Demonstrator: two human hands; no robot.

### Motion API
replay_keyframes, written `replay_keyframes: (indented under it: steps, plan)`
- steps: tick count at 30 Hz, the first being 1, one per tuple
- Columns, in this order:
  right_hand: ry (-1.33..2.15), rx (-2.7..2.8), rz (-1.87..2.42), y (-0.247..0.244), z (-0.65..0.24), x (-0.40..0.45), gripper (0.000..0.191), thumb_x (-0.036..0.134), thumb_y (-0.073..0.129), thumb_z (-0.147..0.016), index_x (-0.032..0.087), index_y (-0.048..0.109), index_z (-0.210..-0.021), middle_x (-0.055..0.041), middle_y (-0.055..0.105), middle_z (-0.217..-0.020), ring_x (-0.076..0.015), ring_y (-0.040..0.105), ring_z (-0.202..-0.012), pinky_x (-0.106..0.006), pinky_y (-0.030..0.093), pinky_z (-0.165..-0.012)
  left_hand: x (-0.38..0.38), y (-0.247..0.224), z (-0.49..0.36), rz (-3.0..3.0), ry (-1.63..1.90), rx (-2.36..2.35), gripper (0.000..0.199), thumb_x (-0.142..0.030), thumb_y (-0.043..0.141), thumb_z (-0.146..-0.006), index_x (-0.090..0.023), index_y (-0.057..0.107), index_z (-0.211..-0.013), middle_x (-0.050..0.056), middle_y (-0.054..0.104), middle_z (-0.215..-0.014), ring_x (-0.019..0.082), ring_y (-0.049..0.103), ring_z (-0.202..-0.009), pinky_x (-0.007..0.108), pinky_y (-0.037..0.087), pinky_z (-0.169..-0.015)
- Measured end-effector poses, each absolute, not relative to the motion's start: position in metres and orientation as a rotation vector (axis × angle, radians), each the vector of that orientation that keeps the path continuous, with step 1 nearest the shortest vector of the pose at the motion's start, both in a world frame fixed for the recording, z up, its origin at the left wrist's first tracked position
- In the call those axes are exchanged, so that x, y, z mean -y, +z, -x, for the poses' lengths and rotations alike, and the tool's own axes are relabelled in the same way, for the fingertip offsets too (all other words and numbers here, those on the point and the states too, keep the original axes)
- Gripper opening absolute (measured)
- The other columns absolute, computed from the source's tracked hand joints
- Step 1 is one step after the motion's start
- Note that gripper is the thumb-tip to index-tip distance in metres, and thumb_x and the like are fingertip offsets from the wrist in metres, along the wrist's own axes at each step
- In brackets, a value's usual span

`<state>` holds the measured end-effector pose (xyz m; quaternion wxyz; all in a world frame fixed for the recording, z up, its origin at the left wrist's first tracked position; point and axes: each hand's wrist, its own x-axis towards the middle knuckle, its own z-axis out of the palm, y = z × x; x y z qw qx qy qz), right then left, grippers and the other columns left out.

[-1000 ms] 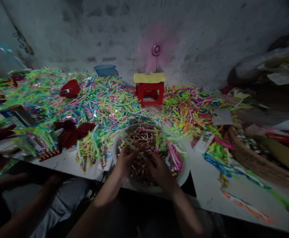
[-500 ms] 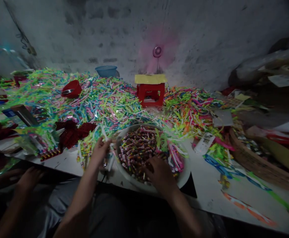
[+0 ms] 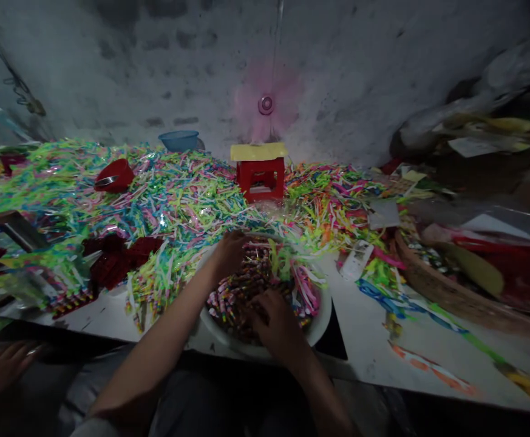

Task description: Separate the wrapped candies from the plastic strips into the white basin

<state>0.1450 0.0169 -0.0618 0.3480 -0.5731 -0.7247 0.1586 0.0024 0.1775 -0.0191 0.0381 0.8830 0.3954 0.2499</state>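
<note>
A round pale basin [image 3: 322, 321] at the table's front edge is full of small striped stick-like pieces [image 3: 228, 297], with pink and green strips along its right side. My right hand [image 3: 274, 315] is down in the basin, fingers bent and apart, touching the pieces. Over the basin's far left rim reaches my left hand [image 3: 231, 252]; its fingers are dim and partly hidden, so any hold is unclear. Just left of the basin, a bundle of striped pieces with green and white tails [image 3: 149, 291] lies on the table.
Colourful strips [image 3: 192, 200] are heaped along the wall. Among them stand a red stool [image 3: 261, 182], a red bowl [image 3: 116, 176] and a blue basin [image 3: 178, 141]. A pink fan [image 3: 266, 104] spins behind. A co-worker's hand [image 3: 7, 364] shows lower left; a cardboard box edge [image 3: 447, 303] is right.
My left hand has moved from the strips beside the basin to its far left rim; the white strip at its fingers no longer shows. My right hand stays in the basin. The view has shifted right.
</note>
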Motion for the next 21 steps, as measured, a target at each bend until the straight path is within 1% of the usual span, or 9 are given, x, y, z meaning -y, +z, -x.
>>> replay_keyframes:
  steps: [2, 4, 8, 10, 12, 14, 16, 18, 21]
  plan:
    - [0.555, 1.775, 1.47, -0.062, -0.148, -0.016, 0.014, 0.034, 0.054, -0.089, 0.02, 0.06, -0.089, -0.0032, 0.065, -0.083, -0.0199, 0.062, -0.082, -0.03, 0.043, -0.074, -0.187, -0.018, -0.039, -2.821, 0.649, -0.968, 0.043, -0.007, 0.052, -0.08, -0.025, 0.065, -0.117, 0.008, 0.057, -0.13, 0.023, 0.048, -0.12, 0.038, 0.036, -0.105]
    - [0.649, 1.691, 1.481, -0.06, -0.149, -0.016, 0.016, 0.036, 0.053, -0.088, 0.021, 0.056, -0.09, -0.0003, 0.065, -0.076, -0.0182, 0.063, -0.073, -0.028, 0.042, -0.068, -0.195, -0.021, -0.063, -2.861, 0.568, -0.837, 0.042, -0.006, 0.052, -0.08, -0.026, 0.068, -0.113, 0.007, 0.056, -0.131, 0.024, 0.047, -0.122, 0.04, 0.035, -0.106]
    - [0.613, 1.607, 1.475, -0.058, -0.149, -0.016, 0.016, 0.038, 0.054, -0.085, 0.022, 0.053, -0.088, -0.0002, 0.064, -0.076, -0.0181, 0.063, -0.073, -0.027, 0.042, -0.066, -0.202, -0.022, -0.074, -2.785, 0.631, -0.847, 0.026, -0.008, 0.056, -0.079, -0.02, 0.073, -0.096, 0.01, 0.064, -0.117, 0.026, 0.051, -0.115, 0.042, 0.035, -0.104]
    - [0.589, 1.572, 1.446, -0.06, -0.149, -0.016, 0.018, 0.039, 0.053, -0.085, 0.021, 0.052, -0.085, -0.0007, 0.063, -0.076, -0.0177, 0.062, -0.072, -0.028, 0.044, -0.066, -0.199, -0.017, -0.064, -2.701, 0.733, -0.887, 0.019, -0.012, 0.059, -0.079, -0.019, 0.073, -0.091, 0.011, 0.066, -0.111, 0.026, 0.052, -0.113, 0.04, 0.035, -0.103]
    - [0.57, 1.518, 1.395, -0.063, -0.151, -0.017, 0.018, 0.039, 0.052, -0.086, 0.021, 0.052, -0.084, -0.0016, 0.063, -0.077, -0.0175, 0.062, -0.073, -0.028, 0.046, -0.069, -0.19, -0.011, -0.048, -2.571, 0.863, -0.968, 0.015, -0.02, 0.057, -0.083, -0.017, 0.071, -0.089, 0.01, 0.067, -0.105, 0.023, 0.057, -0.102, 0.035, 0.041, -0.094]
    - [0.573, 1.435, 1.321, -0.065, -0.154, -0.018, 0.019, 0.039, 0.051, -0.087, 0.021, 0.054, -0.091, -0.0037, 0.064, -0.085, -0.0181, 0.062, -0.08, -0.029, 0.048, -0.074, -0.174, -0.011, -0.03, -2.428, 0.969, -1.076, 0.023, -0.029, 0.051, -0.088, -0.015, 0.068, -0.088, 0.009, 0.067, -0.09, 0.019, 0.06, -0.081, 0.029, 0.047, -0.075]
    - [0.616, 1.34, 1.259, -0.066, -0.157, -0.02, 0.026, 0.04, 0.047, -0.089, 0.021, 0.055, -0.104, -0.0057, 0.066, -0.098, -0.0189, 0.062, -0.091, -0.03, 0.049, -0.08, -0.151, -0.016, -0.013, -2.217, 1.023, -1.128, 0.031, -0.037, 0.047, -0.09, -0.013, 0.065, -0.09, 0.005, 0.064, -0.076, 0.014, 0.057, -0.064, 0.025, 0.044, -0.059]
    - [0.682, 1.275, 1.232, -0.064, -0.16, -0.022, 0.033, 0.045, 0.045, -0.089, 0.021, 0.055, -0.11, -0.0065, 0.066, -0.104, -0.0199, 0.061, -0.098, -0.032, 0.05, -0.084, -0.122, -0.026, -0.003, -1.872, 1.034, -1.072, 0.034, -0.045, 0.052, -0.086, -0.013, 0.063, -0.092, 0.002, 0.06, -0.071, 0.012, 0.052, -0.057, 0.022, 0.04, -0.053]
    - [0.74, 1.236, 1.251, -0.062, -0.162, -0.023, 0.044, 0.054, 0.053, -0.083, 0.02, 0.057, -0.11, -0.0051, 0.067, -0.091, -0.0203, 0.062, -0.085, -0.032, 0.051, -0.076, -0.083, -0.038, 0.002, -1.455, 0.993, -0.942, 0.038, -0.052, 0.065, -0.075, -0.014, 0.063, -0.081, 0.0, 0.056, -0.068, 0.01, 0.048, -0.058, 0.021, 0.035, -0.052]
